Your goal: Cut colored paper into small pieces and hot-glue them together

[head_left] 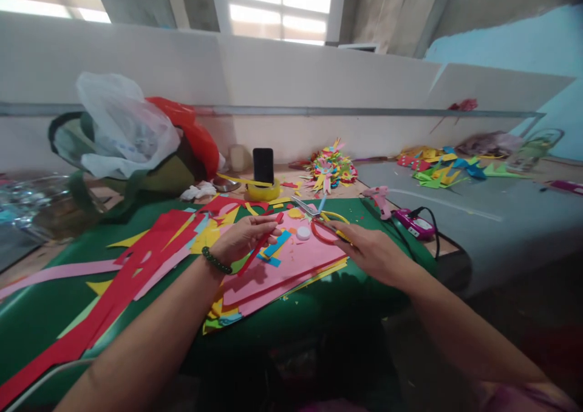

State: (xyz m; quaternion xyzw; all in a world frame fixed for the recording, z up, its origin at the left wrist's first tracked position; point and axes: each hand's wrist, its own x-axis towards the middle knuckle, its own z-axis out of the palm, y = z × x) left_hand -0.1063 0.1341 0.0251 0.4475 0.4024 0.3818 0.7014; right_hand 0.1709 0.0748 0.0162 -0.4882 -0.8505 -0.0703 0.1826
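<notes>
My left hand [248, 236], with a dark green bead bracelet [216, 261] on the wrist, pinches a narrow red strip [260, 248] that slants down between the fingers. At the right, my right hand [367, 248] is closed on the handles of a pair of scissors [321, 234]; their blades point up and left, away from me. Beneath both hands lies a stack of pink sheets [285, 281], with yellow and other colours under its edges. Short blue strips [277, 249] and a small white disc [303, 233] rest on the pink.
Long red strips [150, 254] spread across the green table cover [364, 293] at left. Behind stand a phone [263, 165], yellow tape roll [264, 192], colourful paper ball [330, 169] and bag [168, 178]. A pink glue gun [379, 199] and purple power strip [414, 223] lie right.
</notes>
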